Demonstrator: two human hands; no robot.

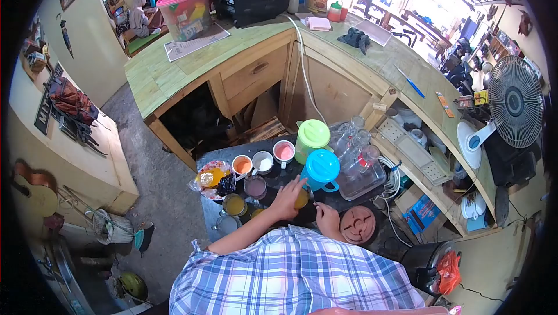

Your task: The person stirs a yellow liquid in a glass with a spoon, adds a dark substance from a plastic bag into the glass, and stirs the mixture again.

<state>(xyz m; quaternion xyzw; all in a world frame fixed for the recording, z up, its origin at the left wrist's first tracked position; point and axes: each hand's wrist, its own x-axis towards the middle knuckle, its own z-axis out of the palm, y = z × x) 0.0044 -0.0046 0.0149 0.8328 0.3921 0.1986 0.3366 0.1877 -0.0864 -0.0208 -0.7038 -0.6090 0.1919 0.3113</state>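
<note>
My left hand (284,201) reaches over the dark table with its fingers stretched out. It lies against or right beside a glass of yellow-brown drink (301,200); contact is hard to tell. My right hand (328,219) is closed just right of that glass, around something small and thin that I cannot make out. Just beyond my hands stands a blue lidded pitcher (322,171), with a green lidded pitcher (313,138) behind it. Left of my left hand are a glass of purplish drink (255,187) and a glass of yellow drink (234,204).
Cups of orange (242,165), white (263,162) and pink powder (284,151) line the table's far side. Empty glasses (352,146) crowd a clear tray (363,182). A round brown clay piece (358,225) sits at right. A wooden counter (232,53) wraps around, with a fan (514,102).
</note>
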